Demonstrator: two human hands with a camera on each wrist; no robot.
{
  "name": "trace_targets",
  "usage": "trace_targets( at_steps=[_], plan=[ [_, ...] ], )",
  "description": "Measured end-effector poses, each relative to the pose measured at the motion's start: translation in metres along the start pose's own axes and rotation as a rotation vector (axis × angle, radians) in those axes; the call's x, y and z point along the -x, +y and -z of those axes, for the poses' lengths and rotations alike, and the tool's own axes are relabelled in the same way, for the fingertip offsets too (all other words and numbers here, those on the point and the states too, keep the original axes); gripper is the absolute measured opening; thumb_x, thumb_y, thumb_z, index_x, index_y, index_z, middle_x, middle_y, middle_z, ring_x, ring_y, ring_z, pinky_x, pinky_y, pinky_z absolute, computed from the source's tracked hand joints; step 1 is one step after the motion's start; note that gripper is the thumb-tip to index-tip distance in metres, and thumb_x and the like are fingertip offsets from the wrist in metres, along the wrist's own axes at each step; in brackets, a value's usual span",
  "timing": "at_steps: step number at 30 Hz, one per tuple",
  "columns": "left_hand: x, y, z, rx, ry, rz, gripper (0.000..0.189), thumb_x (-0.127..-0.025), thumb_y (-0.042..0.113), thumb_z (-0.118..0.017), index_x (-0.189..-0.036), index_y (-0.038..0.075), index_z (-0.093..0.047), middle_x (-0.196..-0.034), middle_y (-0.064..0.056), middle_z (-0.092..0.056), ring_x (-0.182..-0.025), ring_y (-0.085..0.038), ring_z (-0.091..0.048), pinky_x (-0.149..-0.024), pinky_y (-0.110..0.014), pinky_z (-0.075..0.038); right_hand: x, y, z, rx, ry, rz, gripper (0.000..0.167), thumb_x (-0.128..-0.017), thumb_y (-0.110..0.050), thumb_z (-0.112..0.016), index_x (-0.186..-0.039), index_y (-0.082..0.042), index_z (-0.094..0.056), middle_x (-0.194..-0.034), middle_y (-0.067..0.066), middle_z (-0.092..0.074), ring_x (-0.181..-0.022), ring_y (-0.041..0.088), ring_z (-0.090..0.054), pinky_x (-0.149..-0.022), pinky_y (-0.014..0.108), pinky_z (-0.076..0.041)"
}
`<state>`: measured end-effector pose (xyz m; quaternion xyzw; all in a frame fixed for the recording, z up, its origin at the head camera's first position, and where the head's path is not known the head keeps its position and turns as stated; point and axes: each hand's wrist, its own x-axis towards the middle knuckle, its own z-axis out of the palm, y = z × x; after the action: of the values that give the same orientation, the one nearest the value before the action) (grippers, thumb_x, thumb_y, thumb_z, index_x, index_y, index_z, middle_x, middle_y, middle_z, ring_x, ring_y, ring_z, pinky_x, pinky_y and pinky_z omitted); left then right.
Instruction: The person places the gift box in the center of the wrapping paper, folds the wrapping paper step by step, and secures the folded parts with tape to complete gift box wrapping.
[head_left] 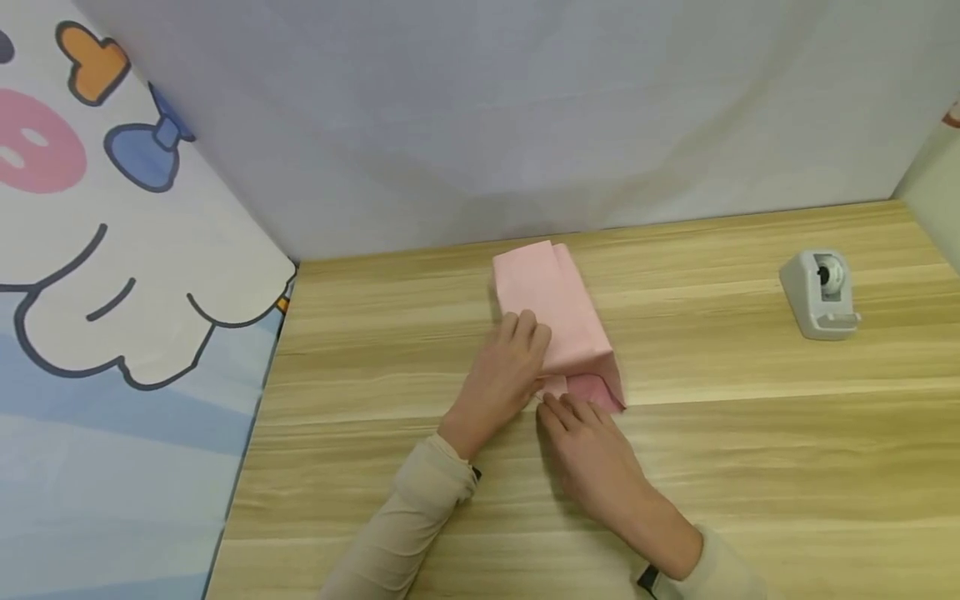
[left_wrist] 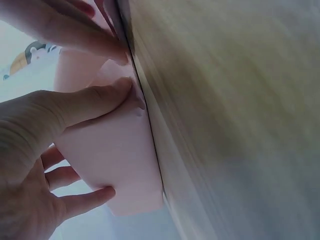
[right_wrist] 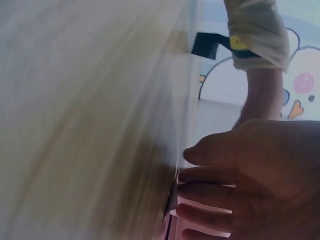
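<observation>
A box-shaped package wrapped in pink paper lies on the table. At its near end, a darker pink paper flap is folded low against the tabletop. My left hand grips the package's left near corner. In the left wrist view, its thumb presses the pink paper while the other fingers rest on another face. My right hand touches the near-end flap with extended fingertips, close to the left thumb. The right wrist view shows the right fingers nearly straight over the pink edge. What lies inside the wrapping is hidden.
A grey tape dispenser with a roll stands at the right of the wooden table. A pale wall covering rises behind the table, and a cartoon-printed cloth hangs along the left side.
</observation>
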<state>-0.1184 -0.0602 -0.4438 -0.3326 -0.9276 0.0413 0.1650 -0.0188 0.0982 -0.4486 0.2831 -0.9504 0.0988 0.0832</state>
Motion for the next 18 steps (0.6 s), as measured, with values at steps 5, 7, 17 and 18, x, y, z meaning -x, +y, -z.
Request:
trace_targets(
  at_steps=[5, 7, 17, 18],
  plan=[
    [0.0003, -0.0004, 0.0002, 0.024, 0.002, 0.012, 0.058, -0.084, 0.047, -0.084, -0.107, 0.008, -0.049, -0.101, -0.006, -0.045, -0.094, -0.023, -0.044, -0.081, -0.032, -0.046, -0.0016, 0.0078, 0.003, -0.002, 0.003, -0.029, 0.045, -0.084, -0.004, -0.074, -0.127, 0.005, -0.066, -0.133, 0.02, -0.07, -0.129, 0.035, -0.064, -0.111, 0.053, -0.049],
    [0.0006, -0.0008, 0.0008, 0.023, -0.002, 0.012, 0.059, -0.082, 0.046, -0.086, -0.107, 0.008, -0.048, -0.102, -0.006, -0.045, -0.095, -0.023, -0.044, -0.083, -0.033, -0.047, -0.0016, 0.0098, 0.0019, 0.013, -0.013, -0.027, 0.048, -0.085, -0.005, -0.074, -0.131, 0.005, -0.064, -0.136, 0.02, -0.069, -0.13, 0.035, -0.064, -0.11, 0.054, -0.049],
    [-0.0014, 0.004, -0.0001, 0.02, -0.012, 0.036, 0.052, -0.082, 0.038, -0.087, -0.106, 0.009, -0.05, -0.103, -0.006, -0.046, -0.096, -0.023, -0.046, -0.083, -0.032, -0.05, 0.0033, 0.0095, 0.0004, 0.008, -0.035, -0.011, 0.059, -0.081, -0.005, -0.08, -0.136, 0.005, -0.061, -0.141, 0.021, -0.065, -0.133, 0.037, -0.061, -0.112, 0.056, -0.047],
    [-0.0017, 0.0051, -0.0004, 0.011, -0.014, 0.036, 0.048, -0.084, 0.034, -0.086, -0.106, 0.01, -0.05, -0.103, -0.005, -0.047, -0.096, -0.023, -0.046, -0.082, -0.032, -0.05, 0.004, 0.0086, 0.0016, -0.003, -0.047, -0.007, 0.059, -0.081, -0.004, -0.08, -0.136, 0.005, -0.061, -0.142, 0.021, -0.065, -0.133, 0.037, -0.061, -0.112, 0.056, -0.047]
  ],
)
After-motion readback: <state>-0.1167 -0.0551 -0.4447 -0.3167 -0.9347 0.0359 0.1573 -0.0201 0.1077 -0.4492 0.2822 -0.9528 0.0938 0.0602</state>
